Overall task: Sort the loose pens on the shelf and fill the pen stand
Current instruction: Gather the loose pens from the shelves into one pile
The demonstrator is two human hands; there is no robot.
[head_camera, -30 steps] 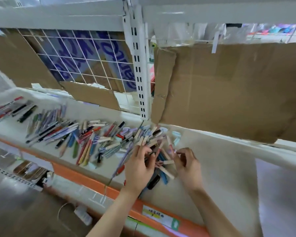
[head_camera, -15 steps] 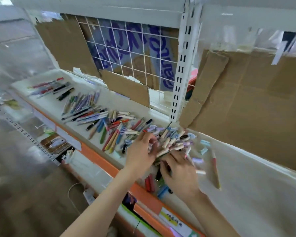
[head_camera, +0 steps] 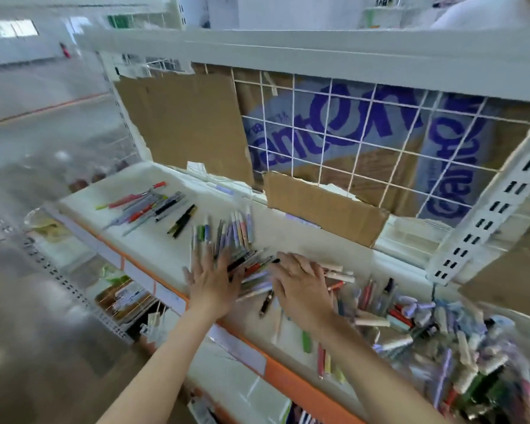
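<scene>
Along the white shelf [head_camera: 153, 255] with its orange front edge, I saw loose pens spread from the left end to the right. Behind the shelf's back edge stood a wire grid [head_camera: 349, 139] with a blue-lettered carton behind it, and brown cardboard sheets [head_camera: 184, 123] leaned against the grid's left part. A smaller cardboard scrap [head_camera: 322, 206] sat at the back edge near the middle.

Toward the right end lay the biggest heap of pens [head_camera: 447, 341], blurred and jumbled, so I could not tell single pens apart there. Near the middle, a fanned cluster of pens [head_camera: 233, 234] lay with its tips pointing to the back edge. At the left end a smaller group of red and black pens [head_camera: 144, 206] rested slantwise, with one black pen [head_camera: 182, 221] lying just beside it.

My left hand [head_camera: 211, 280] lay flat on the near ends of the fanned cluster, fingers straight and spread, gripping nothing. My right hand [head_camera: 300, 283] rested palm-down on the pens just right of it, fingers extended toward the left; I could not tell whether anything was pinched beneath them. A few stray pens [head_camera: 306, 341] lay by the front edge below my right forearm. I saw no pen stand in view.
</scene>
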